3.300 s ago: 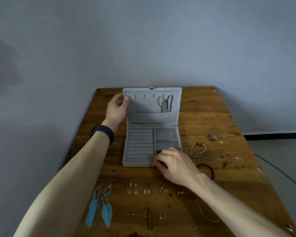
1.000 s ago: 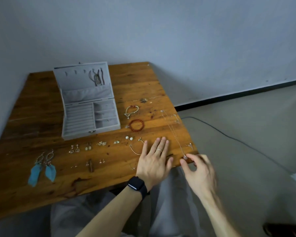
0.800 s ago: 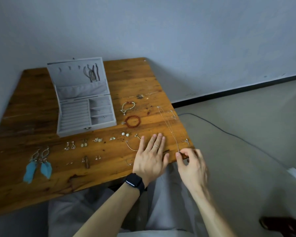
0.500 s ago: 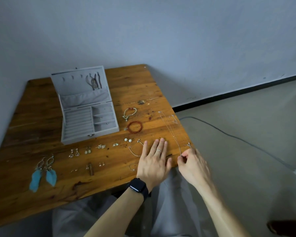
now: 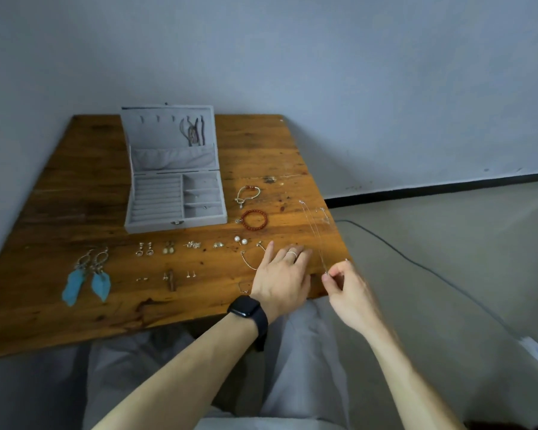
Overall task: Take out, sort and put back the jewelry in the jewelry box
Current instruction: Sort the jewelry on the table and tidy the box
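Toward the far left of the wooden desk (image 5: 75, 187) stands the grey jewelry box (image 5: 174, 193), its lid propped upright. A few dark cords (image 5: 194, 133) hang from the hooks inside the lid; the ring rolls at the left of the base look bare, and one tiny piece sits in the nearest of the small compartments at the right, too small to make out. Just right of the box lie a thin bracelet (image 5: 247, 195) and a red bead bracelet (image 5: 254, 219). Nearer the person, small earrings (image 5: 168, 248) are set out in rows, with a pair of blue feather earrings (image 5: 86, 282) at the left end.

A thin chain necklace (image 5: 316, 234) runs along the desk's right edge, close to the drop, with open floor beyond it. Bare wood lies on the far side of the box and to its left.

At the near right corner the left hand (image 5: 281, 277) lies flat on the wood, fingers loosely spread, a ring on one finger and a dark watch (image 5: 249, 315) on the wrist. Beside it the right hand (image 5: 348, 290) pinches the near end of the necklace between thumb and forefinger, just off the desk's edge.
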The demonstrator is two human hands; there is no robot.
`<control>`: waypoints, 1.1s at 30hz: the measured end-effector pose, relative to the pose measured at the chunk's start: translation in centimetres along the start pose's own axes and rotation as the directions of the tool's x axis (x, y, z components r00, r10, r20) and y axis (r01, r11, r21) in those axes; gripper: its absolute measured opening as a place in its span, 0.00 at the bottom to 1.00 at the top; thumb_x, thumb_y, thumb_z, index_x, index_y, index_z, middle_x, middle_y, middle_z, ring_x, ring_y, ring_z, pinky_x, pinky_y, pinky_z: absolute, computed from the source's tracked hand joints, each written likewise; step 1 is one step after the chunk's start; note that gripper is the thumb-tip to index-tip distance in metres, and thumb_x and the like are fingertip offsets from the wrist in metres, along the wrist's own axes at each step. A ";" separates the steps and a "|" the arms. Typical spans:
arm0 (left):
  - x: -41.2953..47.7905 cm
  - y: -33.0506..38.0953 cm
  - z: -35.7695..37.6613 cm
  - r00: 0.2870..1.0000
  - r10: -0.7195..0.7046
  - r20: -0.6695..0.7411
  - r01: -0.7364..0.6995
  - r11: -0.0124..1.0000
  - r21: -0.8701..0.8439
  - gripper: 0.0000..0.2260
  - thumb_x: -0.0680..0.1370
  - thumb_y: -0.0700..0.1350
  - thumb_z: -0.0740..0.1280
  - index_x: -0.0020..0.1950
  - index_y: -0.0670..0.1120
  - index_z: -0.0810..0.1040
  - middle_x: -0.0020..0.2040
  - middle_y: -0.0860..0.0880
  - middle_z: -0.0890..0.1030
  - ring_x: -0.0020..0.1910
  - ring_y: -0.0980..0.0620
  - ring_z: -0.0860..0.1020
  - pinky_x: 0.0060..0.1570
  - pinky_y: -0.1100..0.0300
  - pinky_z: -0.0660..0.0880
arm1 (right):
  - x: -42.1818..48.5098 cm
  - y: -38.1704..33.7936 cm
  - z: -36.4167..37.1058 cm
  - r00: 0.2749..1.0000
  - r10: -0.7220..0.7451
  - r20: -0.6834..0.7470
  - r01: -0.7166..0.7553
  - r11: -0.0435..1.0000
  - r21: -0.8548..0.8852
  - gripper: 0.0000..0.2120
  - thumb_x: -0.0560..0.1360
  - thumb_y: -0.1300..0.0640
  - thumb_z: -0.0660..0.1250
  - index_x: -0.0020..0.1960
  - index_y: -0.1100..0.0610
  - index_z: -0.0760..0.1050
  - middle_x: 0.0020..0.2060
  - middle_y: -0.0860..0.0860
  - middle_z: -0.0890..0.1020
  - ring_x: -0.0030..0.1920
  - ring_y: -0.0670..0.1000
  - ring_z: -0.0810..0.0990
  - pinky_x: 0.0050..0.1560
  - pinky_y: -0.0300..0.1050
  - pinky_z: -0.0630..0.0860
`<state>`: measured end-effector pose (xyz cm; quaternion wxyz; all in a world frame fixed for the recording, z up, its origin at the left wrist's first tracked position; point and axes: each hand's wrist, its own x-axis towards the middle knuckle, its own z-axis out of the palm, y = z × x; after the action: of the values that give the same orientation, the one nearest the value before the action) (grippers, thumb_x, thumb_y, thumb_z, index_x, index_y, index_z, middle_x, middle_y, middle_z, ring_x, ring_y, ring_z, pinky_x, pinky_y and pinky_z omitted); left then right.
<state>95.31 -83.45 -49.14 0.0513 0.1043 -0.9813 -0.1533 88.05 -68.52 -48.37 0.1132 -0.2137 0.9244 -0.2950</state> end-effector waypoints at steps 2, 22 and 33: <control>-0.2 0.5 -0.9 0.994 -0.054 -0.093 0.036 0.983 -0.182 0.22 0.79 0.49 0.63 0.74 0.49 0.68 0.69 0.46 0.74 0.67 0.44 0.72 0.70 0.49 0.66 | 0.3 -0.9 -0.9 1.000 0.001 -0.002 0.000 0.992 0.123 0.06 0.79 0.53 0.68 0.45 0.48 0.72 0.42 0.44 0.81 0.47 0.52 0.80 0.44 0.43 0.69; 4.7 -3.2 -16.8 0.967 -0.191 -0.167 -0.020 0.598 -0.801 0.04 0.77 0.49 0.72 0.43 0.53 0.84 0.41 0.56 0.85 0.41 0.54 0.81 0.43 0.63 0.76 | 6.3 -15.3 -10.3 0.922 -0.284 -0.263 0.386 0.737 0.554 0.08 0.80 0.59 0.67 0.49 0.47 0.79 0.43 0.43 0.83 0.39 0.42 0.79 0.42 0.36 0.74; 0.7 -9.0 -21.2 0.971 -0.218 0.099 0.145 0.209 -0.967 0.12 0.79 0.47 0.61 0.35 0.47 0.71 0.38 0.43 0.82 0.45 0.44 0.81 0.57 0.50 0.75 | 10.0 -20.7 -6.4 0.984 -0.074 -0.163 0.179 0.466 0.866 0.05 0.81 0.62 0.64 0.52 0.54 0.77 0.42 0.51 0.80 0.34 0.46 0.74 0.33 0.41 0.70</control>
<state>99.11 -98.15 -31.77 0.1150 0.1685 -0.6540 -0.7285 83.86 -85.18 -31.74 0.1368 -0.1781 0.6293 -0.7440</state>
